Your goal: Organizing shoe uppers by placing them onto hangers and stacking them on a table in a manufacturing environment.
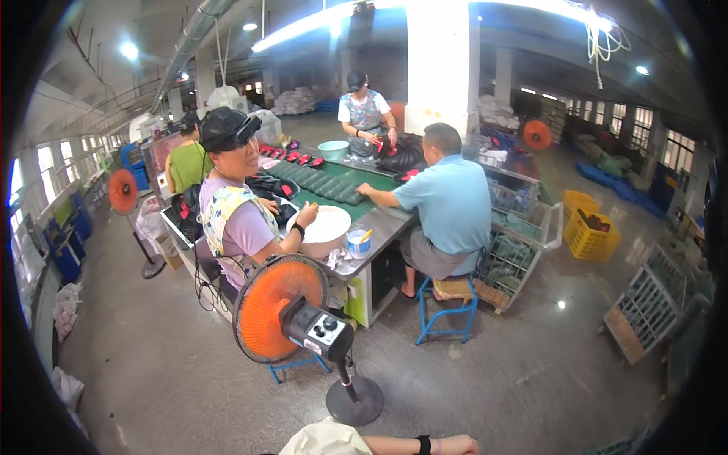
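Note:
Only one of my forearms shows, lying across the bottom edge with a black band on the wrist. It runs from a pale cloth point(326, 440) on the left to my left hand point(464, 445) on the right. The hand is at the rim, small and curled, and I cannot tell whether it holds anything. My right hand is out of view. Nearest to the hand is the round base of an orange standing fan point(280, 307), just up and to the left on the concrete floor.
Beyond the fan, several people sit or stand around a long green-topped work table point(383, 224) with rows of dark shoe parts, a white basin point(326, 226) and a small cup point(358, 244). Also around are a blue stool point(447, 311), wire carts point(644, 307), yellow crates point(591, 231), and a second fan point(123, 191).

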`<state>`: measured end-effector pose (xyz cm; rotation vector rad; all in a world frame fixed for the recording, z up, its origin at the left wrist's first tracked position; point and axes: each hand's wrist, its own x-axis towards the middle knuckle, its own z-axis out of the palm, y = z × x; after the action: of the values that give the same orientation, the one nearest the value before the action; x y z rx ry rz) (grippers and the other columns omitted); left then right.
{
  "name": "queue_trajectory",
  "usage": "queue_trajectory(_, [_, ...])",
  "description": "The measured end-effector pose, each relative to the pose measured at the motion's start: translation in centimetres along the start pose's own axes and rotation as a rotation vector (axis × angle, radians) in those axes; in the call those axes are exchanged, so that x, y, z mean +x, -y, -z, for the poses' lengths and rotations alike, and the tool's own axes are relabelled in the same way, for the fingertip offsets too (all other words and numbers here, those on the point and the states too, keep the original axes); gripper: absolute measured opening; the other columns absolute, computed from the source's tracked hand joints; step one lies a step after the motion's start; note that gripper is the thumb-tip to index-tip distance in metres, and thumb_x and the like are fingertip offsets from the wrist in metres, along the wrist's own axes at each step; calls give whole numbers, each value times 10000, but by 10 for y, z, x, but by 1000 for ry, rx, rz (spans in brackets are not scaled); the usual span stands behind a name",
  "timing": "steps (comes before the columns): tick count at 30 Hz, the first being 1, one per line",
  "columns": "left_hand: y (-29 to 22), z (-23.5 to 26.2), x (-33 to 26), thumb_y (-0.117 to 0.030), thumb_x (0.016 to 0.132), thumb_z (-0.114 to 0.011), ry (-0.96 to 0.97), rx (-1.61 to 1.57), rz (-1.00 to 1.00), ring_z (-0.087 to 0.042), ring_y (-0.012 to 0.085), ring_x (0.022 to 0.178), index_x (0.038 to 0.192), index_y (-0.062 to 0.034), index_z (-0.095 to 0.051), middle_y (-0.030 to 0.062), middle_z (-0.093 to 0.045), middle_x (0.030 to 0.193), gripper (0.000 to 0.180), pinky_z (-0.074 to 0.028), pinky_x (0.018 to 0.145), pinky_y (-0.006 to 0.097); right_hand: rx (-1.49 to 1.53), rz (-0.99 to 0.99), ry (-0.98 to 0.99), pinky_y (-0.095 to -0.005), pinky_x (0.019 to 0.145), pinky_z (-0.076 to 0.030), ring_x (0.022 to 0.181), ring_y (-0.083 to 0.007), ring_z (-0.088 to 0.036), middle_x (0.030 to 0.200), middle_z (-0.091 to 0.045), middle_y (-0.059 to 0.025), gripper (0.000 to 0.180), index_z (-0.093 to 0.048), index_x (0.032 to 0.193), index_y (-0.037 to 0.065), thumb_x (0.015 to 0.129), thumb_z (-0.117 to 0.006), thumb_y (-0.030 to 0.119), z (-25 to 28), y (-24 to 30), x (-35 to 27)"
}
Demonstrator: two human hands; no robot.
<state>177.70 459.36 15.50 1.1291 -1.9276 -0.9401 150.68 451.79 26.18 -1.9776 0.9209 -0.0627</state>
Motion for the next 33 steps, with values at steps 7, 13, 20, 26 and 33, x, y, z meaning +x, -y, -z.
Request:
queue_trajectory(7, [39, 26, 92, -282, 835, -541, -2, 61, 155, -591, 327, 725, 858, -57, -657, 163, -627, 803, 255, -468, 648, 383, 293, -46, 217, -268, 431, -339, 478, -74, -417, 507, -461, 1, 254, -594, 693, -12, 839, -544, 190, 88, -62, 74])
queue_trajectory(13, [60, 43, 202, -308, 829, -557, -41, -90, 474, -606, 290, 694, 895, -61, -662, 153, -636, 772, 276, -472, 643, 362, 22, 150, -117, -366, 487, -349, 489, -203, -387, 537, -405, -165, 309, -496, 683, -54, 853, -519, 203, 198, -107, 155])
queue_trajectory(20, [100, 68, 297, -211, 833, -519, -288, 81, 391, -579, 325, 668, 712, -18, -601, 158, -608, 724, 242, -443, 632, 380, -366, 240, -353, -442, 554, -387, 638, -418, -490, 697, -533, -234, 265, -567, 723, -1, 847, -508, 226, 319, -233, 255])
queue_trajectory(26, [110, 76, 344, -309, 813, -546, -424, 420, 500, -567, 343, 584, 764, -66, -655, 170, -600, 667, 270, -452, 555, 423, -645, 41, 119, -436, 850, -414, 1036, -313, -495, 1092, -565, -114, 358, -596, 1071, 121, 757, -621, 293, 346, -253, 359])
queue_trajectory(33, [186, 99, 493, -380, 843, -520, -351, 314, 531, -543, 345, 561, 757, -65, -641, 172, -591, 673, 348, -433, 521, 395, -116, 445, 392, -403, 888, -379, 1073, -277, -460, 1130, -510, -130, 561, -360, 1300, 82, 803, -600, 181, 367, -169, 476])
